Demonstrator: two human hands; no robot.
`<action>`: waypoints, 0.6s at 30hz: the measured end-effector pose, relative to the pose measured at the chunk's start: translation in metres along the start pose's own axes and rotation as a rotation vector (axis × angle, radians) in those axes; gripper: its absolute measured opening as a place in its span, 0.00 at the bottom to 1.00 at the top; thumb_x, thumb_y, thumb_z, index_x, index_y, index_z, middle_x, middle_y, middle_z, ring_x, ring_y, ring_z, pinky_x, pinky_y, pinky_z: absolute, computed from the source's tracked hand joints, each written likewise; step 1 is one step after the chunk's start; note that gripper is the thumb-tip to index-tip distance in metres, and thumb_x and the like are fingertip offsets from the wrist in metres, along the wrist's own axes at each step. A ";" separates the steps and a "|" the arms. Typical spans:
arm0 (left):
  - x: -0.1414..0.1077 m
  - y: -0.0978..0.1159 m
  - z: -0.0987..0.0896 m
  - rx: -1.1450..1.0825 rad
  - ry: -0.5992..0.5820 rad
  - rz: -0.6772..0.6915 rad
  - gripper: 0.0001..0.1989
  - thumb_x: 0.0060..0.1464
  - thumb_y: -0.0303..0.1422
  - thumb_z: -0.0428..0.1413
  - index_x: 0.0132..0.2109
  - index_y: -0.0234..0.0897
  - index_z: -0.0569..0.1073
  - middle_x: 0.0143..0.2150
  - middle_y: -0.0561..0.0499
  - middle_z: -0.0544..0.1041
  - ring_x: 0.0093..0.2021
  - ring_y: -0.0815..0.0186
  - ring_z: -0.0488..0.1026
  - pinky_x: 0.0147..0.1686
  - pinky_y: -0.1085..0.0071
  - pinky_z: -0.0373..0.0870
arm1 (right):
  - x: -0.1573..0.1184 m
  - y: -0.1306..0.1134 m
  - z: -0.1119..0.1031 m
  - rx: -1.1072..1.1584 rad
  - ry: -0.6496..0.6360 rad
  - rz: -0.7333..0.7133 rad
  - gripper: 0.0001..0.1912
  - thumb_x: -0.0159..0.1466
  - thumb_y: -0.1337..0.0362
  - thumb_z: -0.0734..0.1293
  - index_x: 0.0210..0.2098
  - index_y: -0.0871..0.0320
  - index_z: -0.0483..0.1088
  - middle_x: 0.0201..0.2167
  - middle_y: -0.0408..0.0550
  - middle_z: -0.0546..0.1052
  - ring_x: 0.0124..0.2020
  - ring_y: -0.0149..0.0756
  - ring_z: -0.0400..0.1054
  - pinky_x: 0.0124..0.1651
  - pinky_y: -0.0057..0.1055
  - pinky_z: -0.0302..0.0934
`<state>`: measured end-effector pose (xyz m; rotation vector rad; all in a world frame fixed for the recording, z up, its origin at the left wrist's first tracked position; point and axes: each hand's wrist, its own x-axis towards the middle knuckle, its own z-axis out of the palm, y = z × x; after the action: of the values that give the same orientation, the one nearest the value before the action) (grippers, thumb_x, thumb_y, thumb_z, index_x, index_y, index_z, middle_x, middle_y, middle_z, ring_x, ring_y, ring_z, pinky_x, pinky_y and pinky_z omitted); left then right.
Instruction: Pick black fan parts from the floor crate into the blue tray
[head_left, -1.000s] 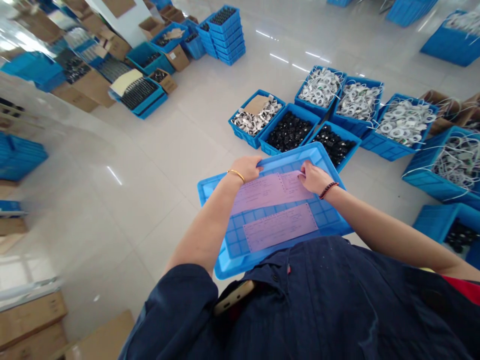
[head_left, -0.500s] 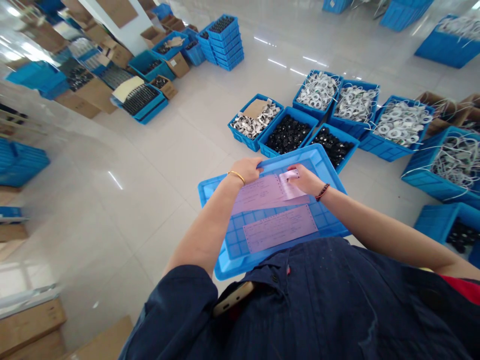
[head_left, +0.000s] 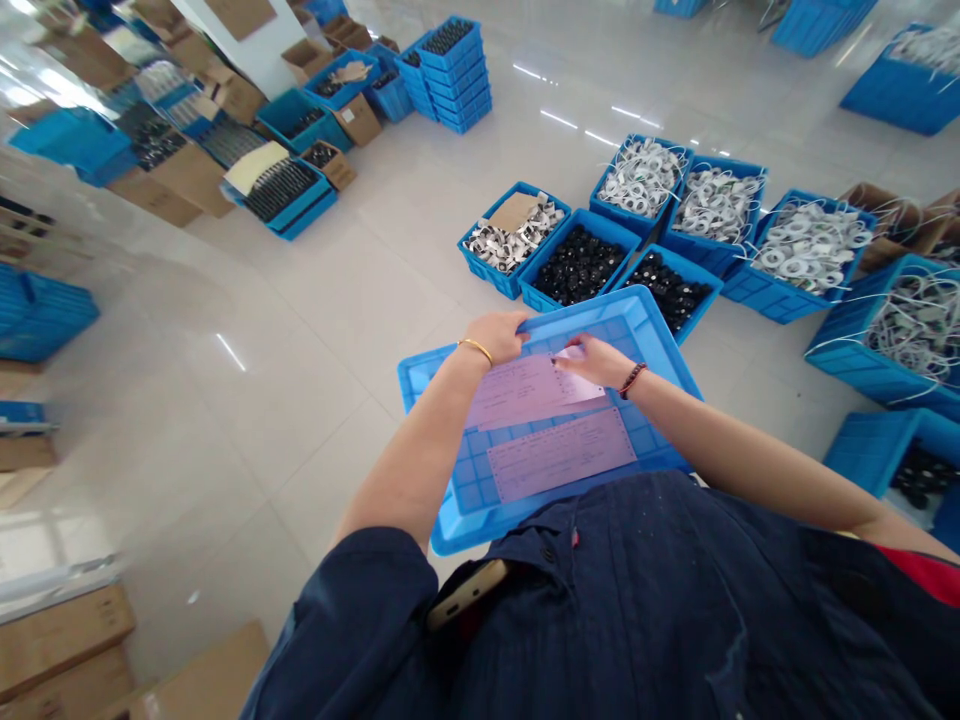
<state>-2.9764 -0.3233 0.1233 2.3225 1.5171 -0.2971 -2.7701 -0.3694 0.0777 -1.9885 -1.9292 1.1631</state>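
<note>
A shallow blue plastic tray (head_left: 637, 325) lies under my forearms, with two pink printed paper sheets on its grid base. My left hand (head_left: 495, 337) grips the tray's far rim. My right hand (head_left: 596, 362) rests on the upper pink sheet (head_left: 525, 392), and its fingertips pinch that sheet's lifted right end. The lower pink sheet (head_left: 561, 453) lies flat nearer my body, touched by neither hand. A gold bangle circles my left wrist, and a dark beaded bracelet circles my right.
Beyond the tray, blue crates of black round parts (head_left: 577, 265) and white coiled cables (head_left: 641, 180) stand on the glossy tile floor (head_left: 262, 380). A stack of blue crates (head_left: 450, 75) and cardboard boxes (head_left: 60, 640) stand farther off. A phone (head_left: 465, 595) sits in my dark jacket's pocket.
My right hand has moved left across the upper pink sheet, and the sheet's lifted end has moved with it. My left hand remains on the tray rim.
</note>
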 end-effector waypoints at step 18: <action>0.004 -0.004 0.001 -0.018 0.029 -0.014 0.18 0.63 0.37 0.51 0.57 0.44 0.74 0.55 0.47 0.80 0.56 0.55 0.76 0.52 0.67 0.70 | -0.032 0.014 -0.023 0.083 -0.273 -0.088 0.06 0.61 0.65 0.68 0.37 0.59 0.76 0.27 0.43 0.78 0.27 0.36 0.71 0.30 0.27 0.62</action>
<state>-2.9787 -0.3186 0.1204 2.3131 1.5435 -0.2536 -2.7414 -0.3917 0.0988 -1.7609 -2.0288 1.5317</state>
